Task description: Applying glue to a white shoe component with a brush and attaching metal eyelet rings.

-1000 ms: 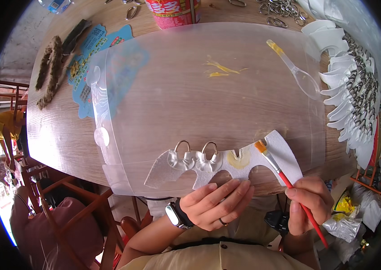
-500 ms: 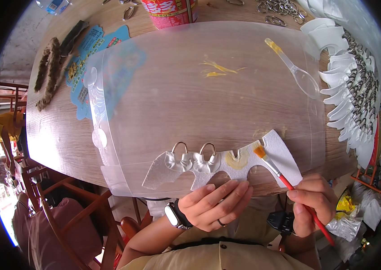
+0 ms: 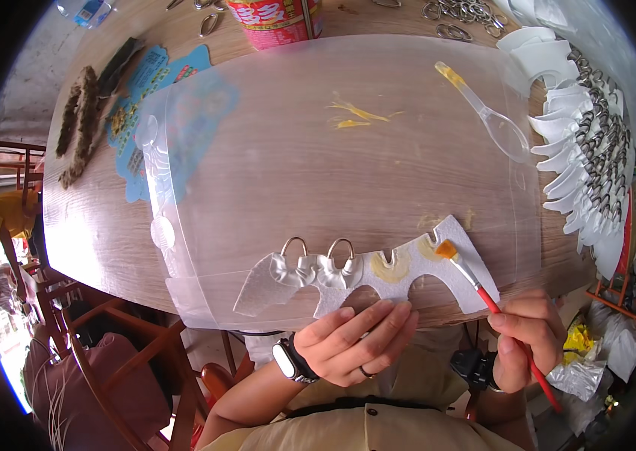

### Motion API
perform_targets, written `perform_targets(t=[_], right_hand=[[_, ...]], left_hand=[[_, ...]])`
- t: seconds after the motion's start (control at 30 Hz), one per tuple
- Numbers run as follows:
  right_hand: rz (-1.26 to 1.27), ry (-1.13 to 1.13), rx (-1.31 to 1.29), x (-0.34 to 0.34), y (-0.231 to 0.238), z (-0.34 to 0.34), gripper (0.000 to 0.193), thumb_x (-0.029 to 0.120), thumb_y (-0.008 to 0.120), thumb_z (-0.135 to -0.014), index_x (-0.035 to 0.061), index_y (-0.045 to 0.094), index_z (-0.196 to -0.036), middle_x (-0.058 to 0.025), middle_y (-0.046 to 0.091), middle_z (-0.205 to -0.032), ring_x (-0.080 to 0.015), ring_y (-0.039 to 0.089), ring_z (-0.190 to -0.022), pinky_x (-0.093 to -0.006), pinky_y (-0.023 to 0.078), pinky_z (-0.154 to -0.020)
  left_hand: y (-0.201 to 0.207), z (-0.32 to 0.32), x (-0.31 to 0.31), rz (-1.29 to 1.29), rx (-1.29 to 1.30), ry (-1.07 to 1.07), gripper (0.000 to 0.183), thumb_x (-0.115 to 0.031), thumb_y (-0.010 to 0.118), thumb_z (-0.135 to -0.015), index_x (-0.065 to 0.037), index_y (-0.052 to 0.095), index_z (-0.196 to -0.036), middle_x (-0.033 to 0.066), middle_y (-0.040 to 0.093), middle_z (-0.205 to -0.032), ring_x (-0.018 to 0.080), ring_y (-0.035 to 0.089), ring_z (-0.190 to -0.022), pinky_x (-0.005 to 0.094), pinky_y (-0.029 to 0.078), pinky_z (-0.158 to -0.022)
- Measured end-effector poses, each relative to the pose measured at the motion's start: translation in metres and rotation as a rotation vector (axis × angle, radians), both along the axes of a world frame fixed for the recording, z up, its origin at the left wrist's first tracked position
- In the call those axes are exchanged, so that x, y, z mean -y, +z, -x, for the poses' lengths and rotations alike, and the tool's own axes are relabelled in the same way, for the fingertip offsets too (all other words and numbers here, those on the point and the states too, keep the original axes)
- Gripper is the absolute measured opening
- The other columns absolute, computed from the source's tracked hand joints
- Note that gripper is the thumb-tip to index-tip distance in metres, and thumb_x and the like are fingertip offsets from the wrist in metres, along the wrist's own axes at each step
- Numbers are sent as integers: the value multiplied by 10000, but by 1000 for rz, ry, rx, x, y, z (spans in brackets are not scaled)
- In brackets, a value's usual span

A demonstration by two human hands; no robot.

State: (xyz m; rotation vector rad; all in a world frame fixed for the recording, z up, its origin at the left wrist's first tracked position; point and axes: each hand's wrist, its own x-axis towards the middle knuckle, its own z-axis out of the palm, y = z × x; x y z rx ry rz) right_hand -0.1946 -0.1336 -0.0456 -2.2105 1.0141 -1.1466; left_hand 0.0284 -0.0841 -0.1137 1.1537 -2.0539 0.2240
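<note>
My left hand [image 3: 358,340] grips the lower edge of a pale, felt-like piece [image 3: 397,289] with curved cut-outs, its fingertips lying over the near side. Two metal loops [image 3: 295,239] rise from the piece's left half, each base wrapped in white gathered material [image 3: 293,271]. Right of them, a yellowish smear [image 3: 390,265] rings a small notch, and another [image 3: 428,248] marks the following notch. Between the fingers of my right hand [image 3: 526,340] is a red-handled paintbrush [image 3: 486,298]. Its orange-yellow bristles rest at or just above the piece's right end; contact is unclear.
A translucent plastic sheet [image 3: 273,165] covers the table, with yellow smears and a clear plastic spoon [image 3: 483,113] on it. White pieces with metal loops [image 3: 592,143] are stacked at right. A red tub [image 3: 273,22] and loose metal rings [image 3: 468,15] stand behind; blue card [image 3: 134,139] lies left.
The brush tip has shifted slightly right, off the second notch, where a yellowish smear now shows. My right hand moved slightly right with it; my left hand keeps its hold.
</note>
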Motion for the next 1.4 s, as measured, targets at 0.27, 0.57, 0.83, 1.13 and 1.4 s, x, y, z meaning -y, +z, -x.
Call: perform_targets(t=[0.27, 0.57, 0.83, 1.13, 1.4], right_hand=[[17, -70, 3, 1, -3, -3, 200, 75, 551, -705, -26, 644, -851, -108, 600, -713, -212, 554, -553, -317, 457, -483], [-27, -125, -8, 3, 0, -10, 175, 85, 544, -774, -16, 645, -877, -107, 610, -733, -207, 565, -592, -307, 468, -527], [44, -9, 35, 12, -4, -7, 201, 62, 554, -732, -44, 642, -879, -115, 618, -732, -203, 564, -557, -299, 461, -486], [12, 36, -1, 10, -2, -2, 226, 49, 558, -699, -48, 644, -884, -113, 612, -722, -212, 573, -548, -302, 473, -482], [-64, 93, -44, 14, 14, 2, 222, 40, 562, -687, -50, 646, -872, -118, 611, -721, -214, 572, -541, -305, 480, -477]], left_hand=[[1, 1, -1, -6, -3, -1, 223, -101, 609, -822, -214, 686, -997, -77, 659, -1061, 73, 628, -960, 213, 389, -773], [1, -1, -2, -21, 15, -2, 235, -95, 604, -823, -217, 685, -1006, -77, 655, -1062, 74, 625, -964, 218, 390, -775], [1, 0, -2, -18, 15, 0, 238, -99, 605, -820, -219, 685, -1009, -80, 654, -1064, 74, 622, -967, 220, 392, -784], [1, 0, -3, -23, 20, 4, 238, -100, 610, -820, -228, 678, -1010, -86, 652, -1067, 67, 625, -960, 217, 391, -773], [1, 1, -3, -22, 13, 21, 233, -105, 629, -813, -233, 675, -1002, -90, 651, -1066, 61, 626, -949, 216, 394, -772]])
